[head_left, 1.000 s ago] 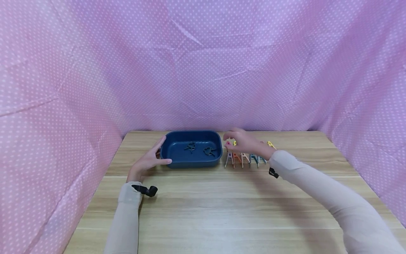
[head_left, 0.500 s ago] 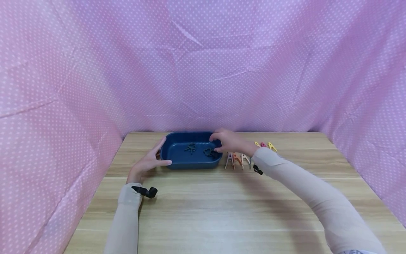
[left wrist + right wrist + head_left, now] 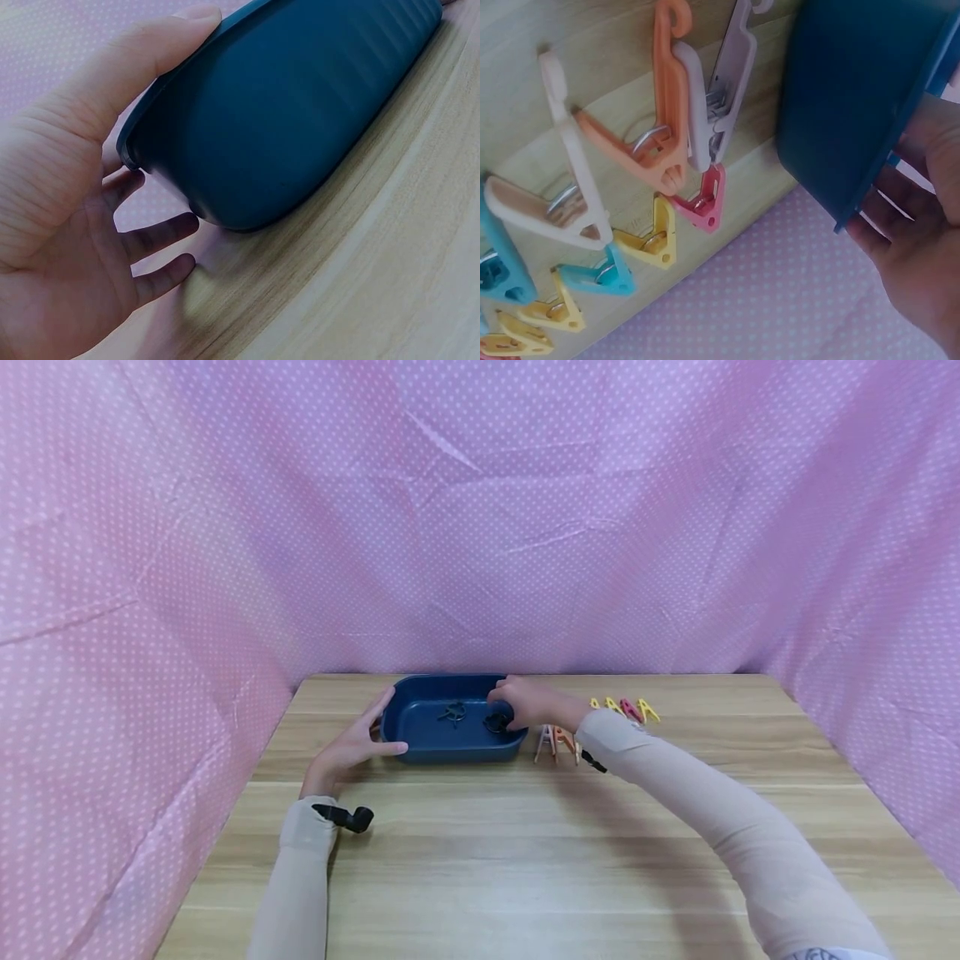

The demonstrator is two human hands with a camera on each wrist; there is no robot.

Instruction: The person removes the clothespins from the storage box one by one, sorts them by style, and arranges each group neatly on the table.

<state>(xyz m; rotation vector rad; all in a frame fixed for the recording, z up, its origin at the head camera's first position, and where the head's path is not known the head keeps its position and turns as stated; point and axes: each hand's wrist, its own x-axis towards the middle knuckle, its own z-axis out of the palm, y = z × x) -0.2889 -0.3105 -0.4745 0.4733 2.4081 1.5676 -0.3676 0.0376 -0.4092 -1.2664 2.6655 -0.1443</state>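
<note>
A dark blue basin (image 3: 457, 752) stands near the table's back edge with two dark clips in it, the left clip (image 3: 453, 713) lying alone. My left hand (image 3: 354, 745) spans the basin's left end, thumb along the front rim and index finger towards the back corner. In the left wrist view the other fingers are spread beside the outer wall. My right hand (image 3: 531, 703) reaches over the right rim, its fingertips at the right clip (image 3: 497, 722). Whether they grip that clip is hidden; in the right wrist view the basin wall (image 3: 847, 90) covers the fingertips.
Right of the basin several clothespegs stand in rows, among them an orange clothespeg (image 3: 671, 112), a cream clothespeg (image 3: 570, 187) and a yellow clothespeg (image 3: 648, 710). The right forearm hides part of the rows. A pink dotted curtain (image 3: 525, 568) hangs behind the wooden table (image 3: 480, 860).
My right hand has moved left from above the clothespegs, over the basin's right rim and down to the right clip. My left hand stays at the basin's left end.
</note>
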